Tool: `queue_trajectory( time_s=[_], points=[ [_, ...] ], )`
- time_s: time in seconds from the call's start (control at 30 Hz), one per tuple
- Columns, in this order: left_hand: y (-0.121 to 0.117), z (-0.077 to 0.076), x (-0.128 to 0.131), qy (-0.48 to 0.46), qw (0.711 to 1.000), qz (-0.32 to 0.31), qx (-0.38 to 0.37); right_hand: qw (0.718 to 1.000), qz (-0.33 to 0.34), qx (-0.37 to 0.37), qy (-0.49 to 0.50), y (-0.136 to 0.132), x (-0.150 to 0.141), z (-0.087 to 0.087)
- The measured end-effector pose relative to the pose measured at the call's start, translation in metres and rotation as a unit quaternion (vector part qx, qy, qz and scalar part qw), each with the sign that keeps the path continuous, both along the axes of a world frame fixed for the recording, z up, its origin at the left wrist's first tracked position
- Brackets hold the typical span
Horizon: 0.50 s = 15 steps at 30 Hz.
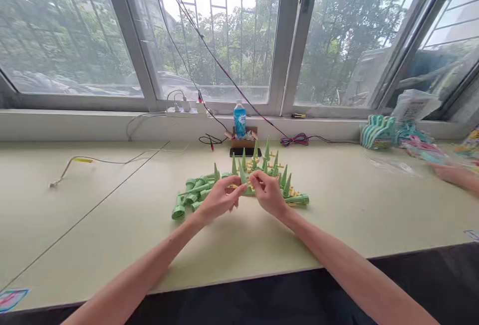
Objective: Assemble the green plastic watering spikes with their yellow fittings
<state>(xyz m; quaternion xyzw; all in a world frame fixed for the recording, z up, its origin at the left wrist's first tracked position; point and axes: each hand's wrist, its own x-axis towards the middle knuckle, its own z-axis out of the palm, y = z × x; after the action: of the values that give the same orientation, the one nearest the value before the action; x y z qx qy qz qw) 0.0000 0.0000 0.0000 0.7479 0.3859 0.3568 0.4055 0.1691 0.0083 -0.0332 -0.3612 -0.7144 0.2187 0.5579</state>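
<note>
My left hand point(220, 199) is closed around a pale green pointed cone point(242, 171), which stands upright between thumb and fingers. Close beside it, my right hand point(269, 193) is pinched, its fingertips near the cone; whatever they hold is too small to make out. To the left lie several green cone pieces with ribbed round bases point(178, 211), on their sides. Behind and right of my hands, more green cones point(287, 185) stand upright among small yellow plastic pieces point(276, 164). Another green cone point(298, 199) lies flat at the right end.
Behind the pile are a black phone point(245, 152), a small cardboard box point(243, 143) and a blue-liquid bottle point(240, 119). Cables point(295, 139) lie along the wall. At right, another person's hand point(451, 173) is near bagged colourful items point(424, 149) and turquoise hanger-like pieces point(377, 131).
</note>
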Motion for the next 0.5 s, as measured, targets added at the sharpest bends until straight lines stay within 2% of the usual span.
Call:
queue_trajectory(
  time_s=[0.2, 0.5],
  points=[
    [0.001, -0.005, 0.001, 0.008, 0.999, 0.018, 0.026, 1.000, -0.005, -0.013, -0.002, 0.002, 0.000, -0.002],
    [0.007, -0.013, 0.003, 0.031, 0.987, 0.045, 0.154, 0.999, -0.020, -0.026, -0.012, 0.003, 0.001, -0.003]
  ],
)
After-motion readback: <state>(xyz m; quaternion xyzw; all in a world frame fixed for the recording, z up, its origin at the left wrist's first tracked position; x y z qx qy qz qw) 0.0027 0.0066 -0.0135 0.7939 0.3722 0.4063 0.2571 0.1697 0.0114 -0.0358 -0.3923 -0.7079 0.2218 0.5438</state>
